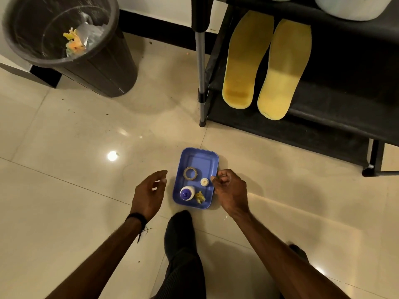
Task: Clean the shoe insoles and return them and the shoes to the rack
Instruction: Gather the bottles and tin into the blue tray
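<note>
Insoles, two yellow ones, lie side by side on the lower shelf of the black shoe rack point(323, 134), up and to the right of the blue tray point(212, 157): left insole point(246, 61) darker and stained toward its near end, right insole point(285, 72) paler, its near tip hanging just past the shelf edge. They are close together, maybe touching along the middle, I cannot tell. On the shelf above them I see pale rounded shapes point(349, 7), cut off by the frame, cannot say if they are shoes. Blue tray sits on the glossy tiled floor point(64, 147), well apart from the rack. Inside the tray: a tape roll point(190, 173) lying flat near the middle, a small white cap point(204, 182) just right of it, a white bottle with a blue top point(187, 193) at the near left, and a yellow crumpled scrap point(199, 197) just beside the bottle. My left hand point(149, 193) hovers just left of the tray, fingers loosely spread and relaxed, holding nothing, a black band on the wrist. My right hand point(230, 188) is at the tray's right rim, fingers curled in; whether they pinch the rim or anything small I cannot tell. A dark-socked foot point(179, 229) stands just below the tray. Black bin point(103, 70) far up-left of the tray holds yellow-orange scraps point(73, 42) and clear plastic.
</note>
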